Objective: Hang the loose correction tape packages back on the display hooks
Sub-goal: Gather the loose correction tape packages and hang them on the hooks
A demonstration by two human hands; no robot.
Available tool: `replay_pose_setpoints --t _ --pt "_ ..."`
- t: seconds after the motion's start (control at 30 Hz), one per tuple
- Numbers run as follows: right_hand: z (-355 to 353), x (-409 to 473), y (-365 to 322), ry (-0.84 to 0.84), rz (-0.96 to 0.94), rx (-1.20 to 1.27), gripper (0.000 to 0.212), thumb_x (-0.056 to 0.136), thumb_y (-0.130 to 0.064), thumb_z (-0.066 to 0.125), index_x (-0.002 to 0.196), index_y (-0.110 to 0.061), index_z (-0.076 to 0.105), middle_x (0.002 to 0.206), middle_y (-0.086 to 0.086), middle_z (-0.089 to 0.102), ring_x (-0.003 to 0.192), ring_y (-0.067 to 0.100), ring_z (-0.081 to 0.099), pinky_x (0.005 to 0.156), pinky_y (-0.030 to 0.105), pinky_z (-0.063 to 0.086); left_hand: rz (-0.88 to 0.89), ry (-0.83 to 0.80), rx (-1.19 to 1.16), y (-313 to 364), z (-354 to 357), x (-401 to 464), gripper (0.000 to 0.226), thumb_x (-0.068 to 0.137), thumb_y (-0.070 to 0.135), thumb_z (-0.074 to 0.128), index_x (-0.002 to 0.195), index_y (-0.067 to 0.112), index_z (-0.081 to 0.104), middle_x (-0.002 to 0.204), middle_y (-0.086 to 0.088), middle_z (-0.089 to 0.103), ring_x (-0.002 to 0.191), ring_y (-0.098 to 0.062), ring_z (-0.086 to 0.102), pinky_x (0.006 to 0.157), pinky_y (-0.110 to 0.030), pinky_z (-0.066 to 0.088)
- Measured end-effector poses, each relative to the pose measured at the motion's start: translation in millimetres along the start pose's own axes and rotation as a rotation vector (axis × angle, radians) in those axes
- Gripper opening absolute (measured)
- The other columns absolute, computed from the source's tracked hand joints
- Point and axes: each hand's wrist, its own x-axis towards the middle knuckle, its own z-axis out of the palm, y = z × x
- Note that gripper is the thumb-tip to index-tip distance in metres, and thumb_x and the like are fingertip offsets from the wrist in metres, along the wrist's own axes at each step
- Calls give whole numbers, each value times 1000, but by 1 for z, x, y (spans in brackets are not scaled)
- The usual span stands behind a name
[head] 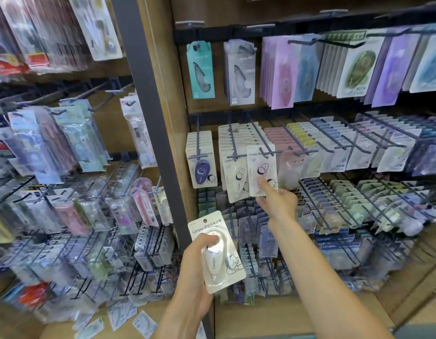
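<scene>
Head view: low at centre frame, the left hand [199, 255] grips a white correction tape package [217, 253] off the hooks. Just above, the right hand [278, 199] points, forefinger straight, touching a package hanging on a display hook [262, 145].

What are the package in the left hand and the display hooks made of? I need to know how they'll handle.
White package, held by the left hand: probably matte printed card with a clear glossy plastic blister, judging by the sheen over the dispenser. Display hooks: thin dark rods, likely coated metal wire; the finish is too blurred to tell.
</scene>
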Motion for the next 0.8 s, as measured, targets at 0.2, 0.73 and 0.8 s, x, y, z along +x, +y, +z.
replay_pose_setpoints --t 0.2,0.73,0.8 --pt "-41 -67 33 -144 -28 -72 47 80 -39 84 117 -15 69 107 6 76 97 22 74 88 41 58 186 -26 224 11 9 19 21 89 12 77 109 7 78 106 -12 80 97 -31 77 96 -55 60" --pt "1 -45 31 -301 -205 -29 18 94 -18 74 112 -18 73 104 7 79 103 31 74 89 46 57 537 1 429 50 50 88 25 87 9 83 110 18 77 103 5 82 97 -11 77 85 -26 61" --pt "3 -43 30 -301 -204 -40 18 94 -18 75 112 -18 73 104 6 79 103 31 74 89 46 57 535 7 427 50 50 90 27 88 9 83 113 16 77 103 4 82 97 -11 77 82 -24 60"
